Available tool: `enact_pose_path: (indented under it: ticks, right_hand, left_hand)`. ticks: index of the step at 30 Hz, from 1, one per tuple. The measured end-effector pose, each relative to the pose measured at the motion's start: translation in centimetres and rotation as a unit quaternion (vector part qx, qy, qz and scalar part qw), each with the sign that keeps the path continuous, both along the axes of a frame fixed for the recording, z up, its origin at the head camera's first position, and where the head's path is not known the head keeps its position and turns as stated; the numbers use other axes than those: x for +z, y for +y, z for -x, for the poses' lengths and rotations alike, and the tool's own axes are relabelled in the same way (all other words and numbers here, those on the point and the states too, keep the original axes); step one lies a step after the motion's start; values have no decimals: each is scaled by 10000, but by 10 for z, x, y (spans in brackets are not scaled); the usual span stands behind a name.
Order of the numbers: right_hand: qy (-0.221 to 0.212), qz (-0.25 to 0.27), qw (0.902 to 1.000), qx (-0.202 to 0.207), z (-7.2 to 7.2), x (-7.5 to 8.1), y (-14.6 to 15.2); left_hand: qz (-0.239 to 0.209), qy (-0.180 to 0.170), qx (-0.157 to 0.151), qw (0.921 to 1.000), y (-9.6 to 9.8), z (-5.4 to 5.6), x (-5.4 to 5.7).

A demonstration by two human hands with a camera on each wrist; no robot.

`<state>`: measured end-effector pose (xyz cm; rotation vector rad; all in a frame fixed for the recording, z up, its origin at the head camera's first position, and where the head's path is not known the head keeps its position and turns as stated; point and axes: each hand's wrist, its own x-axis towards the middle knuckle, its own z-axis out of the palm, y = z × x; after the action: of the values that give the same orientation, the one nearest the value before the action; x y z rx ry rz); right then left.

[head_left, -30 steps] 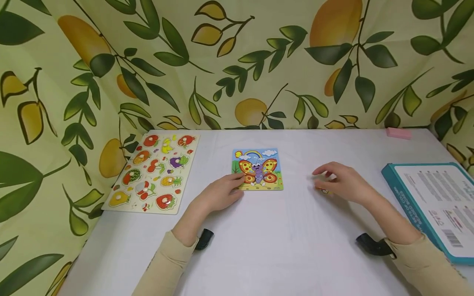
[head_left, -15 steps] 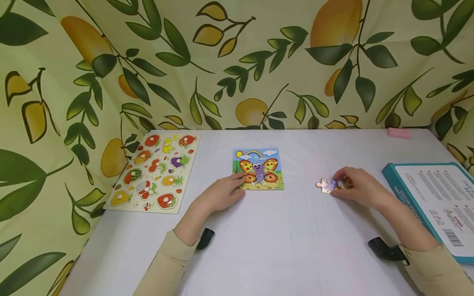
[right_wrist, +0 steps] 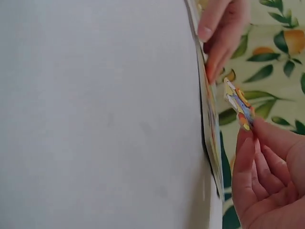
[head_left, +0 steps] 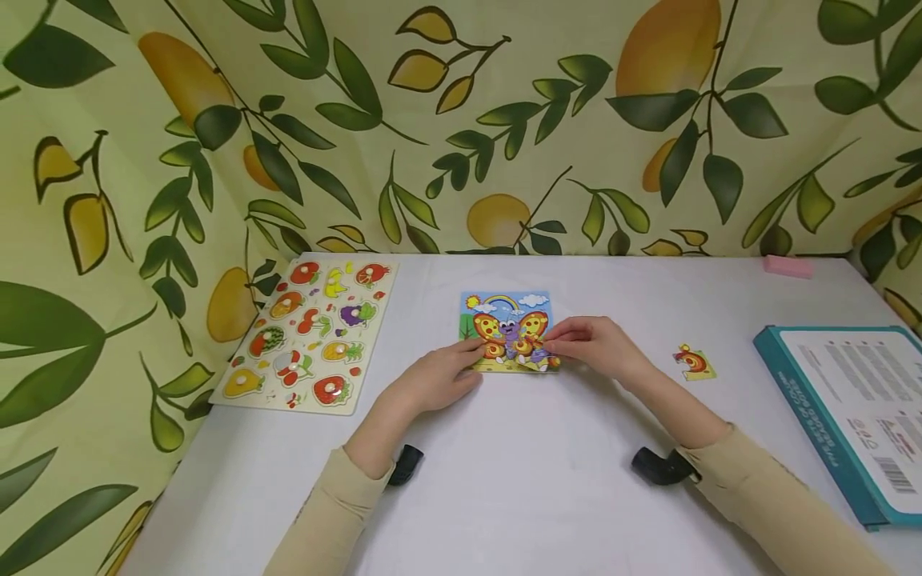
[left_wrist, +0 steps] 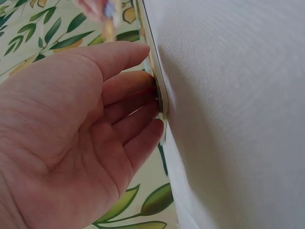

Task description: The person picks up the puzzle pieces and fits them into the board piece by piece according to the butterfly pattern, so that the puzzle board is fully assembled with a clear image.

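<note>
A square butterfly puzzle board (head_left: 508, 304) lies flat on the white table. My left hand (head_left: 434, 378) rests at its lower left edge; in the left wrist view the fingertips touch the board's edge (left_wrist: 160, 88). Over the lower right of the board, my right hand (head_left: 603, 350) pinches a jigsaw piece (right_wrist: 239, 104) between thumb and fingers. That piece is tilted and bears purple, yellow and an orange swirl; in the right wrist view it is held apart from the board. Another jigsaw piece (head_left: 695, 364), with a red-orange swirl, lies on the table to the right.
At the left lies a fruit peg puzzle (head_left: 308, 336). A teal and white box (head_left: 850, 416) occupies the right side, and a pink block (head_left: 788, 266) sits near the back edge. Fruit-print cloth (head_left: 497, 120) hangs behind and beside the table.
My right hand has gone from the pieces at the right to the board, carrying one jigsaw piece and leaving another on the table. My left hand has stayed on the board.
</note>
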<state>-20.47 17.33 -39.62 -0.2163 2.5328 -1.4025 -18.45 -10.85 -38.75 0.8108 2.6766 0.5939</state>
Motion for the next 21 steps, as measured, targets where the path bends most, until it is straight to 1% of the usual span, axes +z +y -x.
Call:
enact_pose_path:
  ticks: [3,5,10,15,21]
  right_hand:
    - [123,-135,9997,159,11,-2,-22]
    - [308,-339,9986,274,17,-3,-31]
    - [488,-761,9950,425,27,-5,-40]
    - [549,-944,9929,476,31,-6,-44]
    - [639,-1055,9911,497,31,-4,-50]
  left_hand:
    - [14,-16,-25,10000,1,1,-1]
    - [-25,-39,-33,10000,1,1,-2]
    - [-92,-70,-68,9999,1,1,-3]
    - [-107,-39,-84,9999,0,1,-2]
    - [-71,-52,-89,9999,-1,1,-2]
